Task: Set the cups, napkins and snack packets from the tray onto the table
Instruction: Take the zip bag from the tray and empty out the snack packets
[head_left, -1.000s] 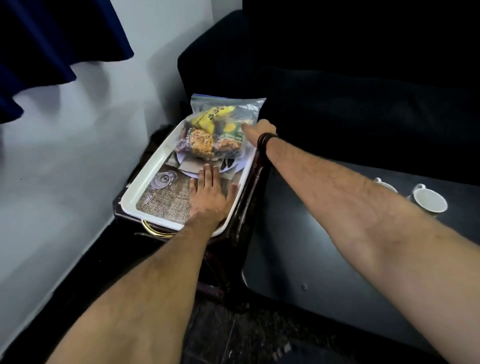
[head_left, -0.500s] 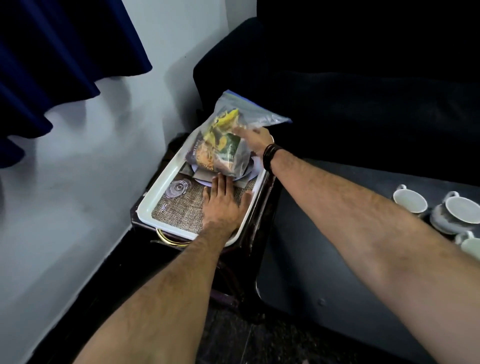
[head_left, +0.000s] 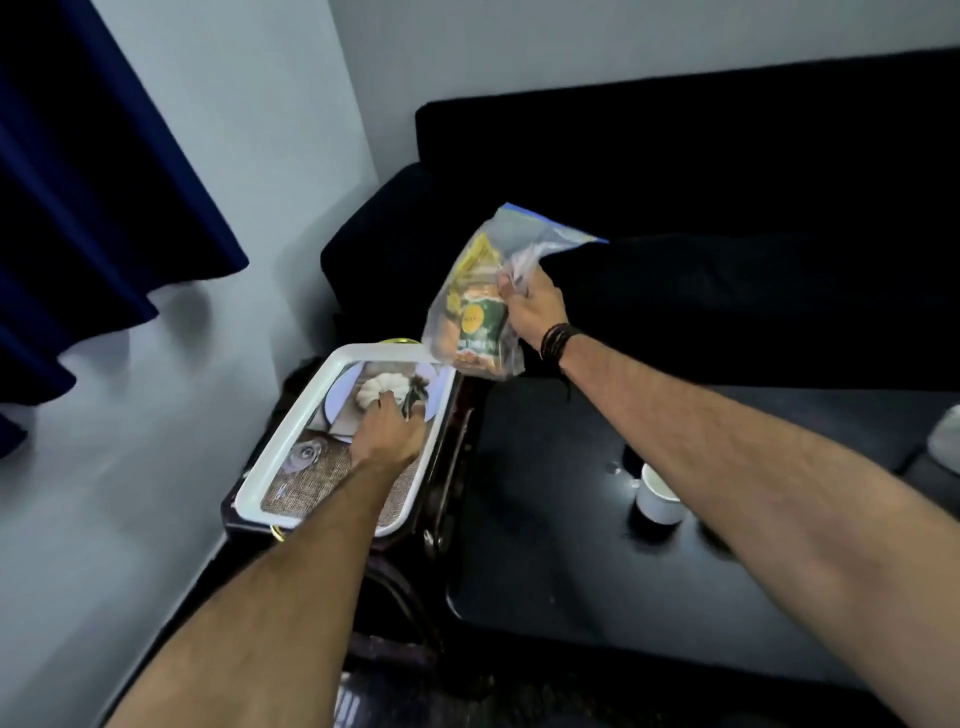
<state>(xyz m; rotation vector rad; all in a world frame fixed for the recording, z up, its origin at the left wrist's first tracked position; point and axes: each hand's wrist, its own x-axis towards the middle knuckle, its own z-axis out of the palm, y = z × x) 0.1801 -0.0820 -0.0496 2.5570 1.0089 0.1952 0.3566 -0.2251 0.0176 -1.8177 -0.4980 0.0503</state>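
Above left hand | snack bag now lifted off tray, right hand gripping it | left hand flat, open on tray | bench next.

The tray sits on a stand left of the tabletop. A napkin lies in the tray's far end. The snack bag hangs above the tray's far right corner. A cup stands on the tabletop, right of the tray; a sofa lies behind.

text: none legible | snack packets in clear bag: print too blurred
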